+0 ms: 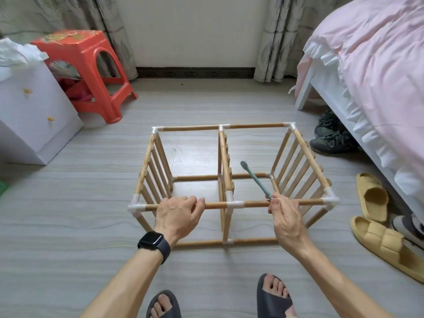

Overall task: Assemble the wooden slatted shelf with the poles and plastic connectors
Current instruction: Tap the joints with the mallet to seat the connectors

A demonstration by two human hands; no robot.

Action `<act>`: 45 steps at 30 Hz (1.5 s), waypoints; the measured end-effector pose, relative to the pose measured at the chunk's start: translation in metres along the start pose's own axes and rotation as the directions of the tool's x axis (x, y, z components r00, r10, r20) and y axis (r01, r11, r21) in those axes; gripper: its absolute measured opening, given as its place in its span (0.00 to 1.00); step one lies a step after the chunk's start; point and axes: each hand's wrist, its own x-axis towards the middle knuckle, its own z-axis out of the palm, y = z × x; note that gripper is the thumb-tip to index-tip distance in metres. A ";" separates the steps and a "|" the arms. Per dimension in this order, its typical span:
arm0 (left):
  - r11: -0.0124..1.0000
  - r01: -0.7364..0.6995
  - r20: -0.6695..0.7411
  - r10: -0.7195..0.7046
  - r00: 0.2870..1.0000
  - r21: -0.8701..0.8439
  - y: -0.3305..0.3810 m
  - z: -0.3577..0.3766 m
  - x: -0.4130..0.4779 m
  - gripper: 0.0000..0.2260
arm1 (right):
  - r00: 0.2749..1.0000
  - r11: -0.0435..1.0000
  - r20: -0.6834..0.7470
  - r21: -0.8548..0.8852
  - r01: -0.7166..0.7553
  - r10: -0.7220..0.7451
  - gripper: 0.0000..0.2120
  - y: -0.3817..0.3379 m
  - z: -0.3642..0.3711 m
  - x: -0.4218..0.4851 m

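Note:
The wooden slatted shelf (pixel 229 157) lies on its side on the floor, its poles joined by white plastic connectors (pixel 234 204). Three slatted panels stand upright at left, middle and right. My left hand (pixel 179 214) grips the near top pole (pixel 215 205) left of the middle connector. My right hand (pixel 284 214) rests at the same pole on the right and pinches the handle end of a small green mallet (pixel 255 180), whose head points away over the right bay.
An orange plastic stool (pixel 91 72) and a white drawer cabinet (pixel 32 111) stand at the back left. A bed with pink bedding (pixel 371 76) fills the right side, with dark shoes (pixel 332 136) and yellow slippers (pixel 376 212) beside it. My feet in dark sandals (pixel 273 297) are near the bottom edge.

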 end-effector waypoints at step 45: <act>0.992 0.120 0.102 -0.116 0.988 -0.032 0.011 0.015 -0.012 0.27 | 0.984 0.993 0.164 0.099 0.056 -0.072 0.23 -0.042 -0.035 -0.063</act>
